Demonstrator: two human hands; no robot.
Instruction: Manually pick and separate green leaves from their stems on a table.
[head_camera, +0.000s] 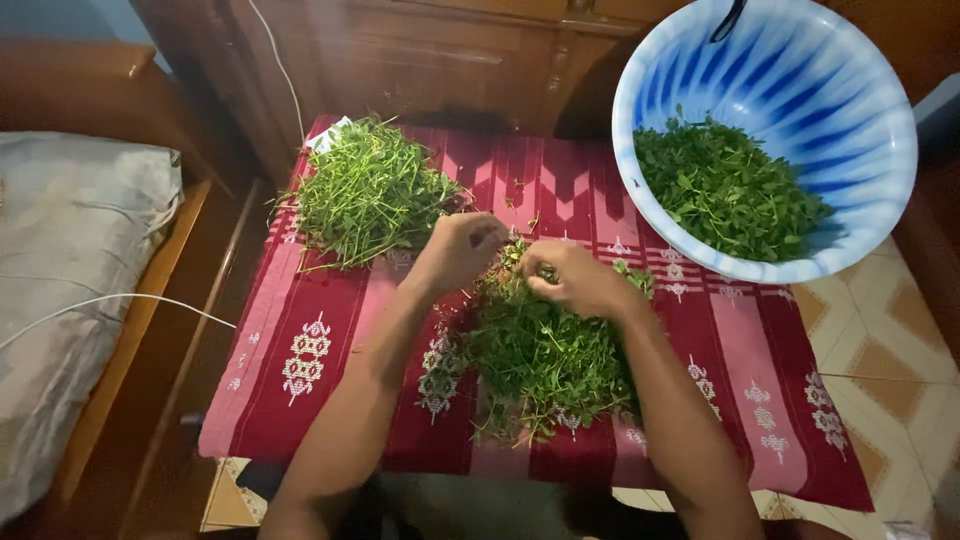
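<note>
Hands at the central greens pile.
I see left hand (462, 250) and right hand (575, 282) pinched on sprigs, apparently, above greens pile (545, 360) on red cloth (330, 350).

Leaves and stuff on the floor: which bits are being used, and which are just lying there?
Used: left hand, right hand, middle greens, stalk pile, bowl of leaves, cloth.
Lying about: cable, pillow.

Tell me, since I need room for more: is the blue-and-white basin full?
Partly full: green leaves cover the blue-and-white basin's bottom; its striped walls show above.
</note>
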